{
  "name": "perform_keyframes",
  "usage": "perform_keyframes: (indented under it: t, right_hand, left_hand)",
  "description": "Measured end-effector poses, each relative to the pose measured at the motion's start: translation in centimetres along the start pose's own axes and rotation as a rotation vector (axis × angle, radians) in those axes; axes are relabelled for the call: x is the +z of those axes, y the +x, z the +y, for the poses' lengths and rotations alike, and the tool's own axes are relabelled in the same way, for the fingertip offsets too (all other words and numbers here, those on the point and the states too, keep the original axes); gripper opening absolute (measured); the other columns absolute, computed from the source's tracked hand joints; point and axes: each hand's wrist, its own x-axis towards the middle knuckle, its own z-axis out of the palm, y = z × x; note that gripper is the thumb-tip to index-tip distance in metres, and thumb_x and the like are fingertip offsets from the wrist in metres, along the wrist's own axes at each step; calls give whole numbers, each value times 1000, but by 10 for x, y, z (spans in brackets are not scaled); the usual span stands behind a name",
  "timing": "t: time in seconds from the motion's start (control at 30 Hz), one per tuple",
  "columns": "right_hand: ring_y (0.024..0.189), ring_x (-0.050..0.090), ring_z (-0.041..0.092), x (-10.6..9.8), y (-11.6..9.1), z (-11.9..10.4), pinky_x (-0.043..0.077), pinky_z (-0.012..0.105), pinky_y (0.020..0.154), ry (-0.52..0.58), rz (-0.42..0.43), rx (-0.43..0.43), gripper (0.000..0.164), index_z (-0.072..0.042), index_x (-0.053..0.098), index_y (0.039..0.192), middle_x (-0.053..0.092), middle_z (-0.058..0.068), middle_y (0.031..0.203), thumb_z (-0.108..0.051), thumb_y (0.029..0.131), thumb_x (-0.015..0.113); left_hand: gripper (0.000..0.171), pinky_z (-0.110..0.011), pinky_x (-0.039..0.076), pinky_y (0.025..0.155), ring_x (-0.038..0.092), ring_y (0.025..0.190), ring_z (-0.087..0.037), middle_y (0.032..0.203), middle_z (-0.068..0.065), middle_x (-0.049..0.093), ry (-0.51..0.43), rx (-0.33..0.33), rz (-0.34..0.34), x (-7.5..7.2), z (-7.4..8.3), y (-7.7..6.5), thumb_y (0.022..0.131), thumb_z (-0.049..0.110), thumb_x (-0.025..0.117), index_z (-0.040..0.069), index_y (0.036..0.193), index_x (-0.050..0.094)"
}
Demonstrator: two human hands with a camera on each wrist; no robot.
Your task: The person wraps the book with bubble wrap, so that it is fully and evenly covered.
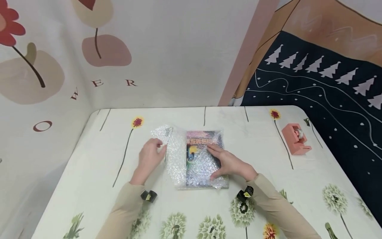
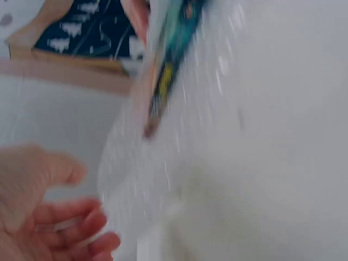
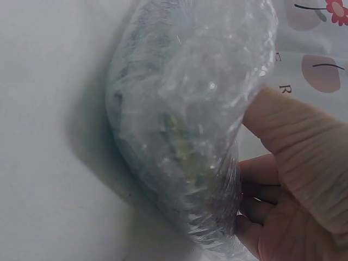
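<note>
A book (image 1: pixel 193 156) with a colourful printed cover lies on the table, partly covered by clear bubble wrap (image 1: pixel 176 161) that spreads out to its left. My right hand (image 1: pixel 231 163) rests on the wrapped book, thumb and fingers spread. In the right wrist view, crinkled bubble wrap (image 3: pixel 201 109) bulges beside the thumb and fingertips. My left hand (image 1: pixel 149 157) is at the left edge of the wrap with loosely bent fingers. The left wrist view shows this left hand (image 2: pixel 54 212) with thumb and fingers apart and nothing between them; the wrap there is blurred.
A pink tape dispenser (image 1: pixel 293 141) with a roll in it stands at the right of the table. The table (image 1: pixel 98 159) has a white cloth printed with flowers. Printed curtains (image 1: pixel 179 53) hang behind it and to the sides.
</note>
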Motion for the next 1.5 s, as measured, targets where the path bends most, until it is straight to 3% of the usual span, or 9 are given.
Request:
perform_keyframes:
  t: [0.13,0.33,0.5,0.6,0.83,1.03,1.17,1.3,1.5]
  right_hand:
    - [139,17,35,-1,-1,-1,26,44,109,1,-4,9,109,5,27,144,19,19,153,-39,62,84]
    - [139,18,37,-3,-2,-2,27,45,109,6,4,3,109,6,28,143,21,21,152,-38,62,84]
    - [139,17,36,-1,-2,0,27,46,109,4,2,-4,109,6,27,144,20,20,152,-40,62,83]
    - [139,17,36,-1,-1,1,27,46,108,6,2,-7,109,5,27,144,20,20,152,-41,63,83]
    - [139,17,35,-2,-1,0,26,45,109,5,-2,-3,109,5,27,144,19,19,153,-41,62,83]
    - [139,18,35,-1,0,-1,27,45,109,2,0,-1,108,5,28,144,20,19,152,-40,63,83]
    - [138,21,36,-1,1,1,29,45,108,-17,16,-22,107,7,30,142,23,21,151,-40,62,84]
    - [137,22,36,-1,1,2,28,44,108,-28,25,-32,107,8,31,141,25,21,150,-40,62,84]
    - [137,23,36,0,1,3,28,44,108,-28,31,-49,106,9,32,140,24,21,150,-41,63,84]
  left_hand:
    - [26,-37,47,55,56,64,-26,76,-17,63,11,-195,6,-9,-18,-3,88,19,61,-7,85,64]
    - [28,-28,49,62,62,72,-24,82,-17,67,-211,-256,-98,-3,-25,-4,89,18,61,-9,98,66]
    - [19,-20,50,58,65,67,-16,84,-15,68,-422,-346,-92,1,-19,-1,90,13,61,-4,98,63]
    - [13,-21,51,56,64,64,-13,87,-16,69,-530,-358,-96,-1,-9,1,91,11,58,-2,95,60]
    - [9,-25,54,56,65,63,-15,95,-23,67,-626,-241,-112,-1,24,10,93,6,56,-3,93,58]
    - [6,-26,55,56,64,60,-20,85,-23,66,-641,-106,-147,3,57,21,90,-2,56,-7,90,58]
    - [5,-25,53,52,63,57,-20,76,-15,66,-570,24,-142,22,69,29,87,-2,60,-5,84,63]
    - [5,-27,53,60,63,67,-22,77,-12,65,-469,132,-122,42,79,32,83,-1,65,-3,80,66]
    - [4,-31,52,71,58,78,-25,88,-12,55,-414,183,-155,62,84,35,80,-1,68,-4,79,68]
